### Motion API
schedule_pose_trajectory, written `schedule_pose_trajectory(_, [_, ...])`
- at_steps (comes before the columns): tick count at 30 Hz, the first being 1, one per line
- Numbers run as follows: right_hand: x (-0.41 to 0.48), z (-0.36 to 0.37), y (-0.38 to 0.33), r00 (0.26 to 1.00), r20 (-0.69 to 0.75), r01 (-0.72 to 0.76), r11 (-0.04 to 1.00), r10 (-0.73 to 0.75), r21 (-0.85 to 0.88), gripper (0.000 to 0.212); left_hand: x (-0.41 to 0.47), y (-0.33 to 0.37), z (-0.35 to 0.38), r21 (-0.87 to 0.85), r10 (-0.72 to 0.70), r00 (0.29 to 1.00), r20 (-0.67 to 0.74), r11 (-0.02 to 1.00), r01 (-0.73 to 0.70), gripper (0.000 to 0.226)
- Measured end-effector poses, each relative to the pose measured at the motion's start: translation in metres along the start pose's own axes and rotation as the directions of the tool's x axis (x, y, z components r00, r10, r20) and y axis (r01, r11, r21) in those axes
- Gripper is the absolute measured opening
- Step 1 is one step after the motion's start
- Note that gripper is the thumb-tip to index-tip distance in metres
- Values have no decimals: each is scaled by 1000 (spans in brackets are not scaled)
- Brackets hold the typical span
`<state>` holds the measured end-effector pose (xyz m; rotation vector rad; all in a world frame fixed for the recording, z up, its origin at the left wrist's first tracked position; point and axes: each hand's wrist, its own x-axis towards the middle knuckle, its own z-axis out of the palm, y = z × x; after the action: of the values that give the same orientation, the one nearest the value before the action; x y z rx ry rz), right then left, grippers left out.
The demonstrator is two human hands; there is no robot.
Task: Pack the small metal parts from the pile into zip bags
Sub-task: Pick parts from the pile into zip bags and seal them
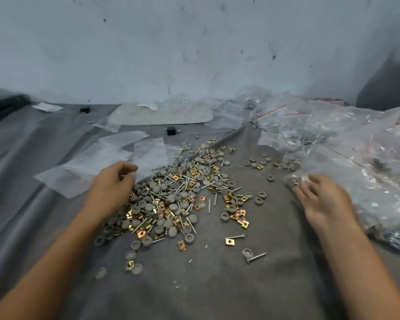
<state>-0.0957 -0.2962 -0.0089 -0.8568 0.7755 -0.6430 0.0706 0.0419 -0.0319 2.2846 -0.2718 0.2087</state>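
Pile (178,199) of screws, caps and clips, mid-cloth (217,287); left hand (114,183) curled at its left edge by empty bags (97,162), contents indiscernible; right hand (323,199) pinching filled bag (295,180); risk: bag, if unsealed, spills when dropped.

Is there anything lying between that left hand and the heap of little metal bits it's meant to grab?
Nothing visible. The left hand is at the left edge of the pile of grey caps, silver screws and gold square clips on the grey cloth; empty clear zip bags lie just beyond it.
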Motion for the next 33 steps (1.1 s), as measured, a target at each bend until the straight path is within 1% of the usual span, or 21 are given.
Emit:
schedule_pose_trajectory(1, [3, -2, 0, 999, -29, 17, 1000, -17, -6, 30, 11, 6, 7, 17, 9, 1000, -24, 1000, -8, 19])
schedule_pose_trajectory(3, [3, -6, 0, 1000, 5, 13, 999, -13, -38, 32, 37, 12, 18, 90, 13, 1000, -21, 996, -11, 25])
schedule_pose_trajectory(5, [-1, -6, 6, 997, 70, 22, 996, -15, -91, 37, 64, 10, 28, 236, -17, 998, 62, 972, 2, 34])
schedule_pose_trajectory(6, [-4, -4, 8, 994, 109, 33, 994, -21, -109, 35, 75, 8, 33, 313, -54, 992, 110, 950, 18, 36])
schedule_pose_trajectory(7, [-7, -2, 9, 989, 144, 39, 993, -23, -110, 31, 81, 6, 37, 375, -91, 986, 137, 926, 33, 33])
schedule_pose_trajectory(9, [-12, 4, 12, 977, 211, 36, 992, -10, -118, 22, 89, -1, 41, 455, -102, 987, 123, 890, 35, 18])
schedule_pose_trajectory(11, [-17, 9, 15, 963, 270, 46, 986, -1, -162, 19, 94, -6, 42, 492, -51, 995, 87, 871, 1, 13])
schedule_pose_trajectory(13, [-21, 12, 19, 947, 323, 68, 974, 5, -215, 19, 96, -11, 39, 499, -14, 993, 116, 866, -46, 9])
schedule_pose_trajectory(15, [-27, 13, 22, 932, 362, 87, 965, 9, -249, 20, 98, -16, 38, 503, -4, 990, 142, 861, -69, 11])
schedule_pose_trajectory(17, [-31, 14, 23, 924, 383, 91, 962, 15, -257, 20, 100, -20, 40, 508, -2, 992, 122, 859, -61, 12])
schedule_pose_trajectory(19, [-34, 14, 23, 919, 394, 89, 961, 22, -260, 19, 103, -25, 41, 533, 9, 996, 91, 844, -57, 18])
schedule_pose_trajectory(21, [-36, 16, 24, 915, 402, 93, 957, 26, -274, 19, 105, -29, 37, 604, 62, 997, 44, 793, -76, 23])
schedule_pose_trajectory(23, [-36, 17, 23, 914, 405, 97, 955, 25, -279, 19, 108, -32, 25, 691, 196, 980, -20, 711, -128, 21])
schedule_pose_trajectory(24, [-36, 18, 23, 913, 407, 100, 955, 23, -279, 19, 109, -31, 18, 753, 279, 960, -15, 634, -173, 20])
schedule_pose_trajectory(26, [-36, 19, 22, 910, 414, 102, 953, 26, -284, 18, 111, -23, 2, 827, 356, 931, 86, 495, -265, 20])
schedule_pose_trajectory(27, [-37, 20, 23, 906, 423, 104, 952, 29, -288, 18, 111, -16, -6, 820, 356, 926, 128, 487, -300, 22])
schedule_pose_trajectory(28, [-37, 20, 23, 901, 433, 107, 950, 31, -292, 18, 110, -7, -13, 790, 334, 931, 150, 525, -316, 24])
schedule_pose_trajectory(29, [-38, 20, 24, 896, 443, 112, 948, 34, -298, 18, 108, 3, -21, 720, 284, 947, 152, 625, -303, 26])
schedule_pose_trajectory(30, [-39, 21, 25, 889, 456, 118, 946, 35, -303, 18, 105, 14, -28, 614, 214, 963, 165, 742, -270, 28])
schedule_pose_trajectory(31, [-40, 21, 26, 883, 469, 128, 942, 34, -311, 18, 100, 24, -35, 505, 153, 969, 196, 831, -234, 29])
schedule_pose_trajectory(33, [-43, 22, 28, 872, 489, 151, 930, 35, -335, 17, 83, 43, -49, 336, 104, 955, 278, 921, -198, 29])
